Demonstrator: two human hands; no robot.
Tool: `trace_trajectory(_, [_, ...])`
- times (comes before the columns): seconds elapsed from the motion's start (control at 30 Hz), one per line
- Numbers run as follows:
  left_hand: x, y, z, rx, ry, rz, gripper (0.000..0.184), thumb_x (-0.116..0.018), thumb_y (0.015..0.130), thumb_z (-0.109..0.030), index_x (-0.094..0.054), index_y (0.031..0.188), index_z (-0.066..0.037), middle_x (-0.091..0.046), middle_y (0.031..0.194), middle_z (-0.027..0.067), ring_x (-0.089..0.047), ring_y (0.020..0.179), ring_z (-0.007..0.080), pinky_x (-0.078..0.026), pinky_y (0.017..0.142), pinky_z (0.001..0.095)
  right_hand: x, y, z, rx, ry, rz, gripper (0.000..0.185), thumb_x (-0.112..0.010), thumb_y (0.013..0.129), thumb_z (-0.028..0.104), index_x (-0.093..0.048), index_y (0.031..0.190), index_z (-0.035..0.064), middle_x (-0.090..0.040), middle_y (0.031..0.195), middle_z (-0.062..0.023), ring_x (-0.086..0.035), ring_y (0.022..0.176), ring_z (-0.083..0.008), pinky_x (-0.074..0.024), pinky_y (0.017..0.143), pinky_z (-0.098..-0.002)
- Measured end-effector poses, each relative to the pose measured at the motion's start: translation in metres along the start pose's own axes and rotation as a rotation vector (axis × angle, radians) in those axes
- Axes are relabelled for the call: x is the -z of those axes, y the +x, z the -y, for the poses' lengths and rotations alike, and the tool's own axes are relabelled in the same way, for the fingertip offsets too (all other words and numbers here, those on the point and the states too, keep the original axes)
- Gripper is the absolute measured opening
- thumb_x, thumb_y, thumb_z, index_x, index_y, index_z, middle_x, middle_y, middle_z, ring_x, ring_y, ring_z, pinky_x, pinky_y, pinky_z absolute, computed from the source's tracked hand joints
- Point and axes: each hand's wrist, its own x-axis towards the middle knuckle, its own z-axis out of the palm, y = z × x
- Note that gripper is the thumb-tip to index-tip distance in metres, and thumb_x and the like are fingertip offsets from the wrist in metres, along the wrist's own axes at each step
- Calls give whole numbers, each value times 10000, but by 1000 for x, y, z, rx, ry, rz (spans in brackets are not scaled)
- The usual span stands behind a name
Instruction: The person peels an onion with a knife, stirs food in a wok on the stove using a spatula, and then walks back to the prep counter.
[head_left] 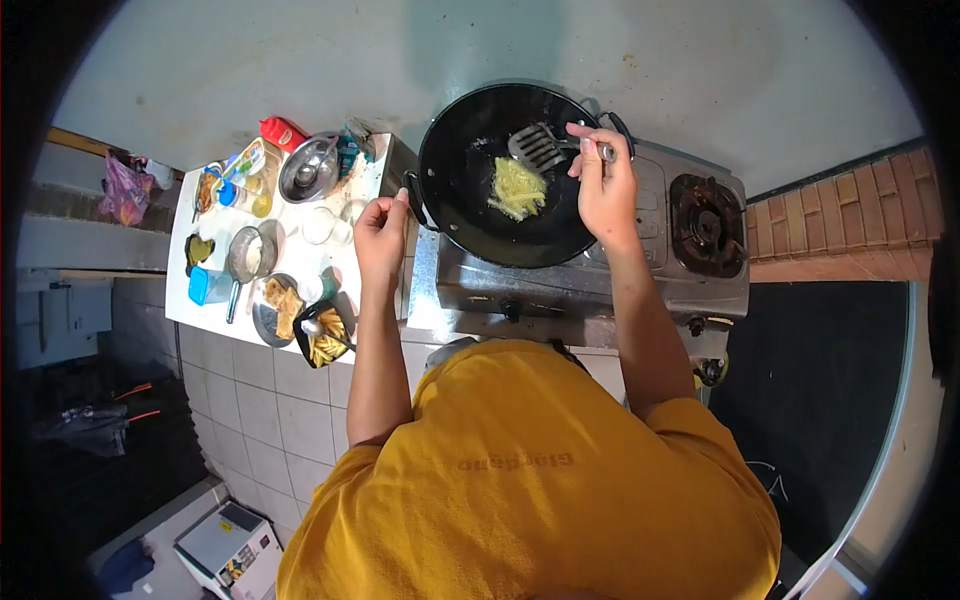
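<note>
A black wok [480, 235] stands on the gas stove, with a clump of pale yellow strips, perhaps potato, [518, 190] lying in its bottom. My right hand [607, 190] grips a slotted turner [537, 148] by its handle. The turner's dark slotted blade is over the upper edge of the yellow clump. At the wok's left side, my left hand [380, 235] is closed, with the thumb against the looped wok handle [419, 202]. Its curled fingers are partly hidden from view.
A second burner [708, 227] is on the right of the stove. On the white table [290, 225] at left are a metal bowl [310, 170], a small pan [250, 253], a plate with browned food [264, 318] and a black container of fries [326, 340].
</note>
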Motion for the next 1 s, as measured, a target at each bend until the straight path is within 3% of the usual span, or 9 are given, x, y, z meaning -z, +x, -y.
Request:
trace_trajectory(0.17, [2,-14,5,63,58,-48,228,-652,891,-226,-612,755,-47,-525,672,-58,-411,622,26,-319,565,187,6,-6,17,30,83,39,86,-515,940,81,-539,1000,24,-657,1000,-64,-549,648,-98,-457,601,-245])
trace_trajectory(0.3, [6,-21,11,53,55,-74,233,-655,890,-236,-611,766,-43,-527,686,-55,-416,638,33,-326,582,187,17,-15,16,-19,-70,165,86,-528,933,78,-557,986,17,-663,922,-89,-576,675,-124,-466,644,-246])
trace_trajectory(0.5, [10,-25,19,53,57,-80,222,-658,888,-219,-599,766,-44,-521,689,-56,-404,636,29,-311,572,187,28,-25,24,-108,158,131,95,-520,948,98,-541,1003,23,-671,944,-76,-569,727,-66,-452,638,-214])
trace_trajectory(0.53, [9,-24,19,58,28,-77,219,-657,888,-218,-600,770,-42,-521,690,-56,-403,636,29,-309,571,188,25,-25,21,-29,97,104,101,-527,944,98,-550,1006,22,-670,948,-71,-559,702,-74,-447,632,-209])
trace_trajectory(0.63, [4,-23,12,62,3,-57,216,-654,890,-218,-603,776,-41,-521,693,-56,-403,636,30,-309,572,189,24,-25,17,-89,-11,192,107,-532,940,97,-560,1011,22,-670,960,-72,-565,708,-83,-452,636,-215])
trace_trajectory(0.7, [3,-19,9,60,11,-41,215,-653,891,-219,-605,779,-41,-522,695,-56,-404,636,31,-311,574,190,21,-23,3,-54,-56,165,108,-537,936,93,-566,1014,24,-669,967,-73,-577,713,-94,-459,640,-224])
trace_trajectory(0.77, [4,-14,10,47,5,-25,211,-648,894,-216,-608,785,-40,-523,696,-56,-405,636,31,-316,578,192,16,-18,-5,115,-74,-3,102,-533,936,92,-563,1006,23,-668,961,-79,-583,714,-103,-467,645,-236])
trace_trajectory(0.93, [10,-1,0,36,-10,41,216,-645,896,-222,-610,787,-39,-532,703,-56,-405,634,30,-324,583,193,6,-26,6,-80,167,106,81,-518,944,92,-537,994,32,-665,959,-44,-484,620,-40,-429,573,-213])
trace_trajectory(1.0, [12,4,1,56,-30,51,218,-645,897,-226,-611,791,-38,-536,705,-56,-405,633,29,-326,584,192,2,-26,1,20,-25,82,84,-524,939,87,-561,974,21,-667,958,-70,-577,722,-98,-472,655,-245])
